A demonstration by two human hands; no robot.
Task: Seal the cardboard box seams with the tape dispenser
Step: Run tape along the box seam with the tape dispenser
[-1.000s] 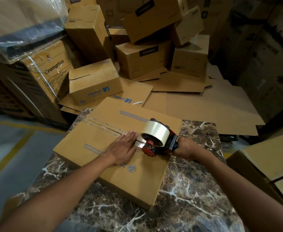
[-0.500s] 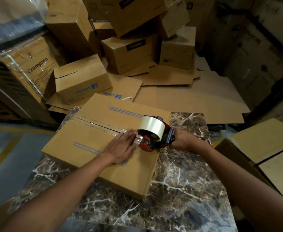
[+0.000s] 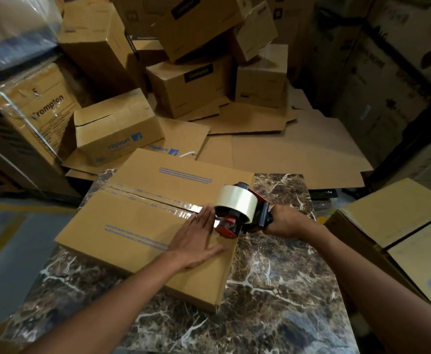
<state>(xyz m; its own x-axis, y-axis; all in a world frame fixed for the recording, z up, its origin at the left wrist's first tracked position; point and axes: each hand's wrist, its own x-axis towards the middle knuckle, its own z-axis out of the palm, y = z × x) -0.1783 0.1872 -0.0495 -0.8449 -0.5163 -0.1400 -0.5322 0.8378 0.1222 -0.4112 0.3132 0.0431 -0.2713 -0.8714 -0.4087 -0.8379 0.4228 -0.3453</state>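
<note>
Two hands work the box (image 3: 143, 226) on the table (image 3: 273, 290): left hand (image 3: 199, 238) pressed flat, right hand (image 3: 284, 222) gripping the dispenser (image 3: 240, 210) at the seam's right end, nose pointing left along it.

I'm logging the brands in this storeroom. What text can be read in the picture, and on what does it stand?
"Crompton": wrapped carton, far left.
"Flipkart": small box.
"Flipkart": flattened cardboard behind the table.
"Crompton", faint: black label on stacked box.
"LG": dark carton, right.
Blue print on the box being taped: too blurred to read.
</note>
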